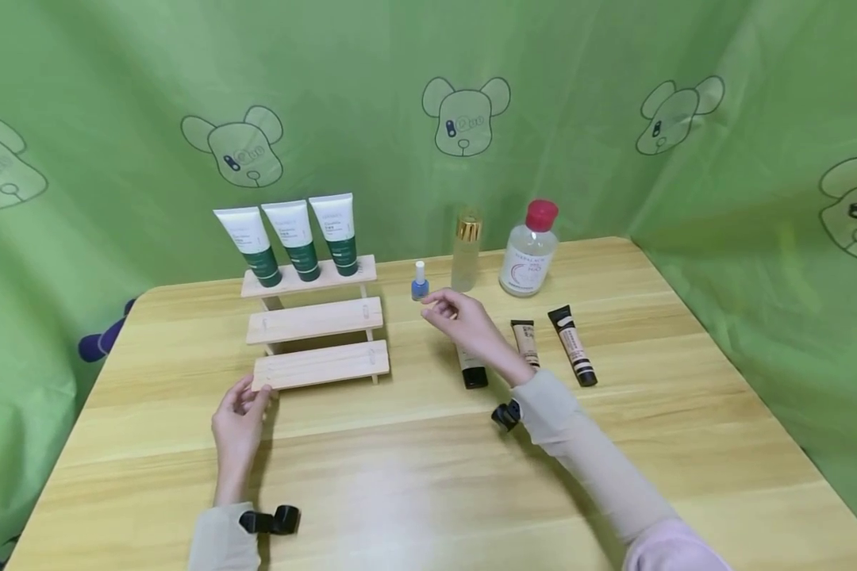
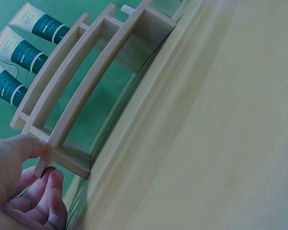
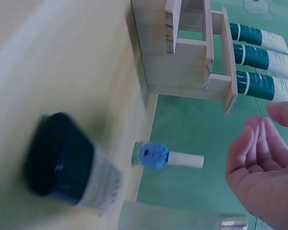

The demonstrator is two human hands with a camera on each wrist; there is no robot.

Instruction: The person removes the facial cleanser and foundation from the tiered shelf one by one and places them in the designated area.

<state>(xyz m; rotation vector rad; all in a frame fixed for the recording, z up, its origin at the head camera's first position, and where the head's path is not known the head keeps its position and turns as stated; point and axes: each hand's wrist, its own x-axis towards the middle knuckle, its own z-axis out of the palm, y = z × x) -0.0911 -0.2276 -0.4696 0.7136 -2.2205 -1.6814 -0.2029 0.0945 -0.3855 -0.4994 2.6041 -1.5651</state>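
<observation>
A three-step wooden rack [image 1: 321, 363] stands at the left of the table, its two lower steps bare. My left hand [image 1: 239, 420] pinches the left end of its lowest step, as the thumb and fingers [image 2: 26, 179] show in the left wrist view. Three white-and-green tubes [image 1: 290, 234] stand on the top step, caps down. My right hand [image 1: 471, 325] hovers by a small blue nail polish bottle [image 1: 420, 287] with a white cap. In the right wrist view the fingers [image 3: 252, 148] bend loosely, apart from the thumb, holding nothing.
Behind the right hand stand a clear gold-capped bottle [image 1: 466, 262] and a clear red-capped bottle [image 1: 527, 258]. A black-capped tube [image 1: 474, 371], partly hidden by the right hand, and two beige tubes, one at the right [image 1: 574, 346], lie on the table. Green curtain [image 1: 371, 119] surrounds the back.
</observation>
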